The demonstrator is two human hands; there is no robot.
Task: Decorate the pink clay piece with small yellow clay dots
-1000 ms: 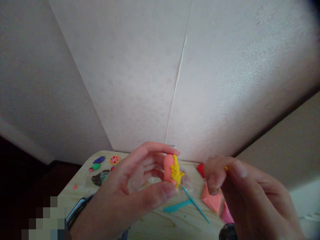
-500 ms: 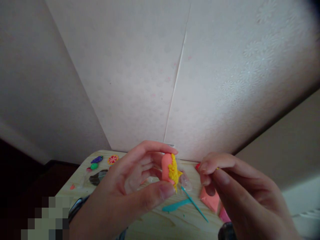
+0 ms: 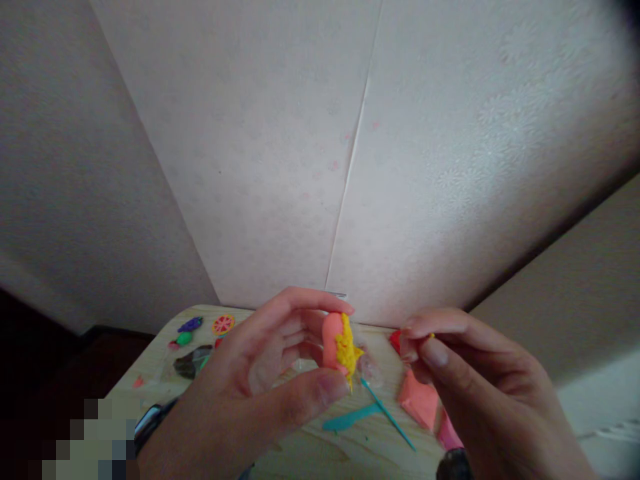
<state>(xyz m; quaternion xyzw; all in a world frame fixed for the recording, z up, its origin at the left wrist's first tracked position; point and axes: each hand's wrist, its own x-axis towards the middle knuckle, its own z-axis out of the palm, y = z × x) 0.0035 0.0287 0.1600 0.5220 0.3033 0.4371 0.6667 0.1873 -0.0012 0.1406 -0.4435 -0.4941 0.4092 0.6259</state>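
Between thumb and fingers, my left hand [image 3: 270, 373] grips a coral-pink clay piece [image 3: 331, 343] by its top and bottom edges. Rough yellow clay [image 3: 346, 347] covers its right side, with pointed bits sticking out to the right and downward. To the right, my right hand [image 3: 465, 367] is closed in a pinch, apart from the pink piece. A tiny yellow clay bit [image 3: 432, 336] shows between its thumb and index finger.
On the wooden table [image 3: 300, 457] lie a teal clay knife [image 3: 350, 418] and a thin teal stick [image 3: 390, 415]. A coral clay block [image 3: 419, 400] sits at right. Purple grapes [image 3: 191, 324], a green ball [image 3: 185, 338] and a red-orange fruit slice [image 3: 223, 325] lie far left. A wall [image 3: 275, 167] rises behind.
The view has shifted slightly. Both hands stay almost in place, and the left still holds the pink and yellow clay piece. The yellow bit in the right pinch shows a little more clearly.
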